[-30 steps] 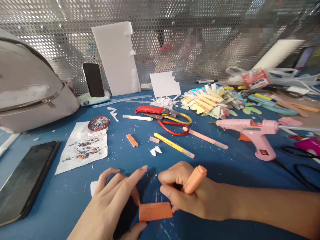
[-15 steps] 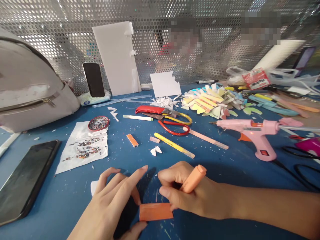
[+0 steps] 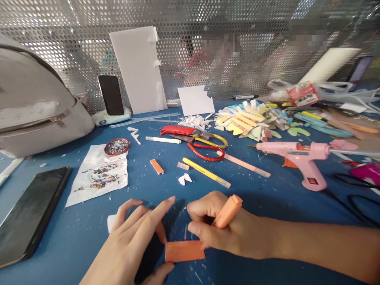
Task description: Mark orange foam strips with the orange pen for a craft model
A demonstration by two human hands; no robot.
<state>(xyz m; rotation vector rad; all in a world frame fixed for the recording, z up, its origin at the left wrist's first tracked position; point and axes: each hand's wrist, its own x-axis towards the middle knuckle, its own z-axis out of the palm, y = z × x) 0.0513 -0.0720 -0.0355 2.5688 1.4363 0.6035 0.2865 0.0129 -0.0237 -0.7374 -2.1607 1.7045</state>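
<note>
Pinching an orange strip (image 3: 184, 251) by its left end, the left hand (image 3: 133, 234) sets its thumb at the lower corner and a bent finger at the upper one, the other fingers fanned out. The strip lies flat on the blue counter (image 3: 89, 233), between the two hands. The right hand (image 3: 237, 239) has its grip closed around an orange marker (image 3: 227, 212), tilted with its thick end up and to the right. Its lower fingers are at the strip's right end; the marker's lower end is hidden, so I cannot tell whether it touches.

Beyond the hands lie a small orange piece (image 3: 156, 166), a pink piece (image 3: 183, 166), a white scrap (image 3: 185, 179) and a yellow marker (image 3: 204, 171). Farther back are scissors (image 3: 208, 159) with red and yellow loops and a pale green-tipped marker (image 3: 163, 139). A pink glue gun (image 3: 311, 152) lies to the right, pointing left, with a heap of paper clippings (image 3: 252, 120) behind it. To the left, a white sheet (image 3: 97, 158) bears scattered beads (image 3: 103, 178) and a round dish (image 3: 124, 152) of more beads. Beside it lies a black phone (image 3: 32, 213); a grey bag (image 3: 32, 103) stands behind. A white board (image 3: 136, 69) leans against perforated metal (image 3: 184, 19).
</note>
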